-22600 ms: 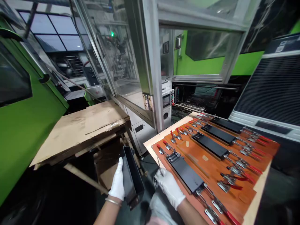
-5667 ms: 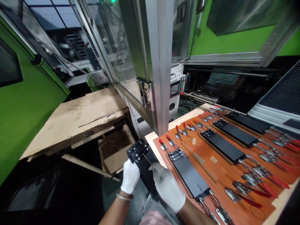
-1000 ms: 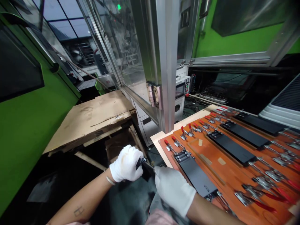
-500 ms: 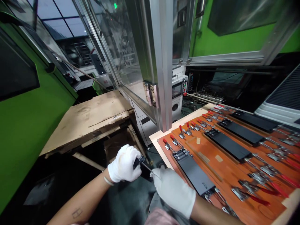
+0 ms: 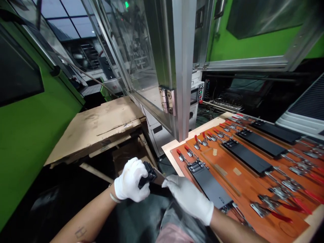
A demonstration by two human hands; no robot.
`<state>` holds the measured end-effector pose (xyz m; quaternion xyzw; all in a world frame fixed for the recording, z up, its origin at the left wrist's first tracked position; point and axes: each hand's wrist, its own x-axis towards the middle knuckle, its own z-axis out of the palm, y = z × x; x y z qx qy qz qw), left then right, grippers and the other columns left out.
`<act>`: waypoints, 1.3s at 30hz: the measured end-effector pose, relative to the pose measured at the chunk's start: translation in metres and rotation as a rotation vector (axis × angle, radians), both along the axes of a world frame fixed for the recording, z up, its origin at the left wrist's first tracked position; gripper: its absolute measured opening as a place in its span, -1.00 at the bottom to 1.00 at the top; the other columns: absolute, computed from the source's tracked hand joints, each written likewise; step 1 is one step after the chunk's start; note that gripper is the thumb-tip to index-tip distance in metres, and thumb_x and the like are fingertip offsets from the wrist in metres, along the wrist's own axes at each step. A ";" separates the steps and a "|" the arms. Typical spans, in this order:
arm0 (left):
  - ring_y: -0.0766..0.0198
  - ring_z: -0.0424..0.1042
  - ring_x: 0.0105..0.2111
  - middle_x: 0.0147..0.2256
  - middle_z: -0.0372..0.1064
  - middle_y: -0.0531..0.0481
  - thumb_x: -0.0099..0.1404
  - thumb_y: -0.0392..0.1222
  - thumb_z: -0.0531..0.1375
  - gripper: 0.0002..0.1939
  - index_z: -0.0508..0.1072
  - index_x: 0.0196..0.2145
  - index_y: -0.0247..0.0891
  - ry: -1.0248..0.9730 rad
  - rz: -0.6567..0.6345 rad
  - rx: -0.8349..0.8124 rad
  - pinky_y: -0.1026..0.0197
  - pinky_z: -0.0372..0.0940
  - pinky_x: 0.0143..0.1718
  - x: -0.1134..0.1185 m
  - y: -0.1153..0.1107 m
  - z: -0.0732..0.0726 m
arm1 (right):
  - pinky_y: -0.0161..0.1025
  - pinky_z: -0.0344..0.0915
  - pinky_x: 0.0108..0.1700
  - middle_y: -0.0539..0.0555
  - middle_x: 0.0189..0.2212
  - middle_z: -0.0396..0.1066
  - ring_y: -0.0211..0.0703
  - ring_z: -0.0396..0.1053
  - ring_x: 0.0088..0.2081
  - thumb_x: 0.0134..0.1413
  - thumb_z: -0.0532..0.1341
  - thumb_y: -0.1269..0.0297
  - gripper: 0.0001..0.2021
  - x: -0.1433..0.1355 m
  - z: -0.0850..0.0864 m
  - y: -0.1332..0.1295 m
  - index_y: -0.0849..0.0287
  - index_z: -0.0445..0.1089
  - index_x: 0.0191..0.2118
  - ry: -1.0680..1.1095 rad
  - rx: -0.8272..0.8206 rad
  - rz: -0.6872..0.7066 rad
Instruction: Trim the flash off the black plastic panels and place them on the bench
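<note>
In a white glove, my left hand is closed around a black ridged part near the lower middle of the head view. My right hand, also gloved in white, lies to the right of it with its fingers pressed together at the edge of a thin flat piece. That piece runs from the black part toward my right fingertips, and its lower side is lost in shadow. Beside my right hand, a dark grey plate lies clamped on the orange board.
More dark plates and red-handled toggle clamps cover the orange board on the right. A metal-framed clear door stands ahead. A cardboard-topped table is at the left, beside a green machine.
My left hand has turned the black part so its ridged face shows. The thin dark rod between the hands is replaced in view by a flat face. My right hand has shifted slightly up.
</note>
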<state>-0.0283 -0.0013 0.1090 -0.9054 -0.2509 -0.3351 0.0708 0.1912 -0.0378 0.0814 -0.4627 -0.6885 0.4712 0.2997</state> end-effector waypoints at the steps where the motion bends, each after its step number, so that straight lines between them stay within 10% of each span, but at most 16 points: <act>1: 0.26 0.08 -0.57 -0.55 0.12 0.12 -0.16 -0.32 0.11 -0.65 0.09 -0.37 -0.12 0.002 -0.003 0.005 0.14 0.00 -0.47 0.000 0.000 0.001 | -0.38 0.25 -0.12 0.03 -0.29 0.51 -0.23 0.43 -0.18 0.22 -0.05 0.41 -0.68 -0.003 0.002 -0.002 0.17 0.45 -0.31 0.011 -0.021 -0.003; 39: 0.27 0.15 -0.61 -0.57 0.11 0.13 -0.15 -0.30 0.09 -0.68 0.10 -0.38 -0.13 -0.057 -0.085 0.048 0.15 0.05 -0.52 0.015 0.010 0.005 | -0.36 -0.12 -0.58 -0.14 -0.70 0.00 -0.31 -0.07 -0.63 0.11 0.00 0.41 -0.80 -0.008 0.005 -0.011 0.18 0.33 -0.43 0.447 -0.418 -0.029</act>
